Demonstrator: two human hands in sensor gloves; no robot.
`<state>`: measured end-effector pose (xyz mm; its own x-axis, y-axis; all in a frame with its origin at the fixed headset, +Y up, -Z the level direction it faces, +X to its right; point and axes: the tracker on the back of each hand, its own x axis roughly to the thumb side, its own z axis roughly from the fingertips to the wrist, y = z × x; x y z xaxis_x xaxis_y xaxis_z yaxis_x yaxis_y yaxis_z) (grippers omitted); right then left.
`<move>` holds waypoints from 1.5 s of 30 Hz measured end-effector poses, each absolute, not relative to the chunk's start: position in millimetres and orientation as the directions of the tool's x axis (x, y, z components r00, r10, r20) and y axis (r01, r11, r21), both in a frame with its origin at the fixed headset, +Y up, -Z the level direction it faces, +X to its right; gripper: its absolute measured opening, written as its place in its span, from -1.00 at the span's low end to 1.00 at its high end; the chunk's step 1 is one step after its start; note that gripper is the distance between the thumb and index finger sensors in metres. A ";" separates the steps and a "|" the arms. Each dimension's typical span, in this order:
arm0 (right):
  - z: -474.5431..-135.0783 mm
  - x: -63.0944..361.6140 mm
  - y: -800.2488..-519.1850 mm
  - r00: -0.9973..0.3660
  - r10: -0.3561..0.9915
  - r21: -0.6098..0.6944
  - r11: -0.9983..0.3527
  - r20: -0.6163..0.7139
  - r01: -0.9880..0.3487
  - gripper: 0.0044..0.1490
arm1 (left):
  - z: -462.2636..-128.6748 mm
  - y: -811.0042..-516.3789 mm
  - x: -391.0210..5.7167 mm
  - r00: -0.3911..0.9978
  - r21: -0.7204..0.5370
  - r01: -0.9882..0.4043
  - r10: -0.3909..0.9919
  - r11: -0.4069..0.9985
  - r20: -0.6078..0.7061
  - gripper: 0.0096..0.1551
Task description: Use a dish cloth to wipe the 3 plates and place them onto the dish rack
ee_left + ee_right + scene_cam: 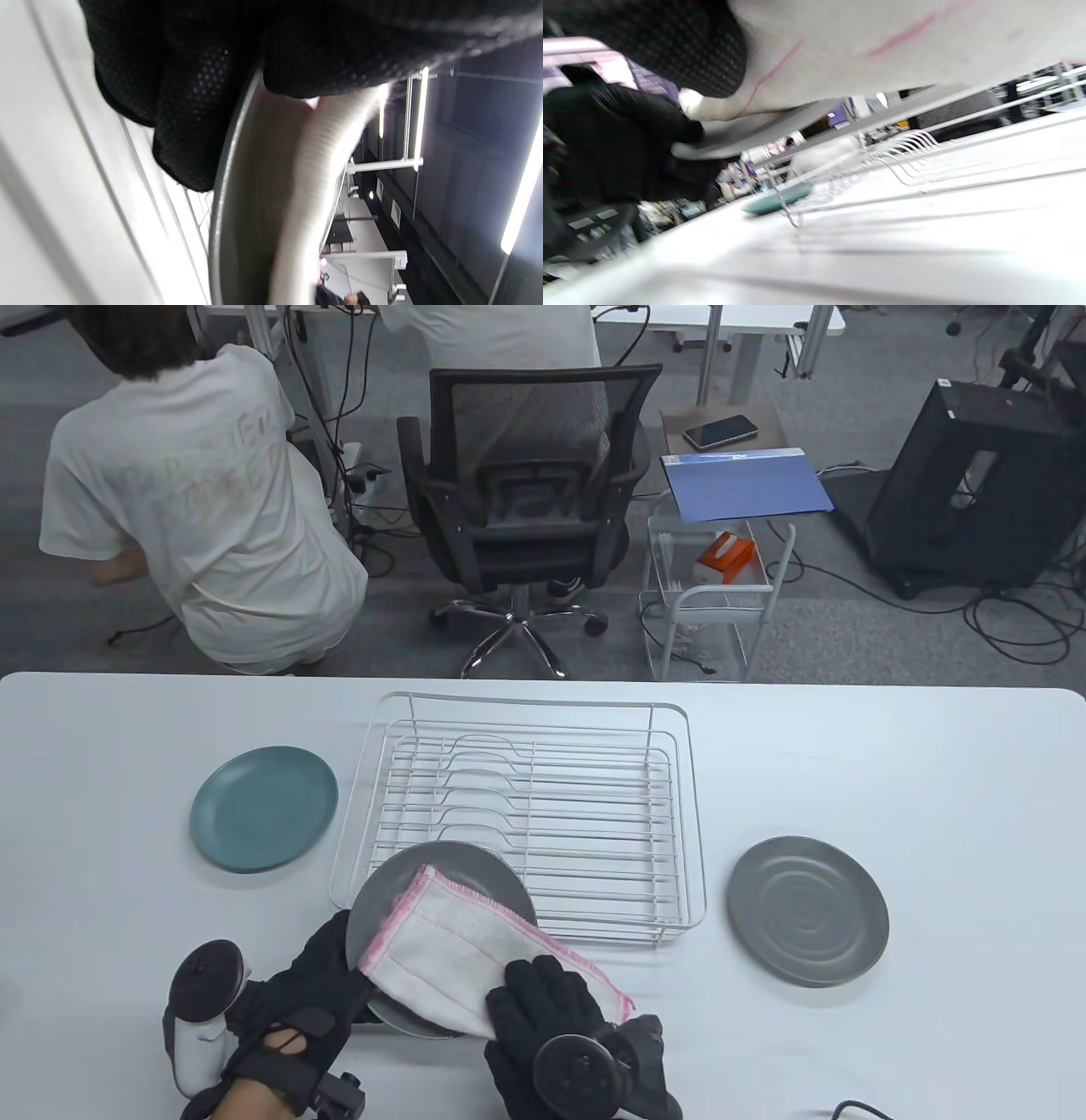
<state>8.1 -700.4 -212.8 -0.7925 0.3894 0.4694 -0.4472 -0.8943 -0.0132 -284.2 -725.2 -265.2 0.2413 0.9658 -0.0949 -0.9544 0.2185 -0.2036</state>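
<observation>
The cloth covers most of the held grey plate, so its near rim is hidden. Left hand grips the plate's left edge, fingers curled round it; right hand presses the cloth down with fingers fairly straight. The plate sits tilted over the dish rack's front-left corner. Teal plate left, second grey plate right, open tabletop around both.
</observation>
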 end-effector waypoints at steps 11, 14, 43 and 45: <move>-241.3 -1.1 -709.5 -0.881 0.416 0.054 -0.908 0.226 -0.415 -0.33 | -264.2 -724.8 -255.2 0.270 -0.440 -0.859 0.962 0.260 0.042 -0.14; -246.6 -4.2 -701.2 -0.858 0.477 0.042 -0.877 0.189 -0.478 -0.32 | -262.5 -723.5 -254.8 0.243 -0.451 -0.858 0.968 0.247 0.068 -0.10; -255.1 -5.3 -725.0 -0.237 0.932 0.533 -0.352 0.273 -0.770 -0.34 | -262.4 -729.3 -255.2 0.212 -0.426 -0.872 0.970 0.242 0.118 -0.09; -255.3 -2.5 -725.2 -0.328 0.904 0.504 -0.426 0.274 -0.752 -0.34 | -262.0 -729.8 -254.6 0.221 -0.419 -0.873 0.968 0.249 0.117 -0.09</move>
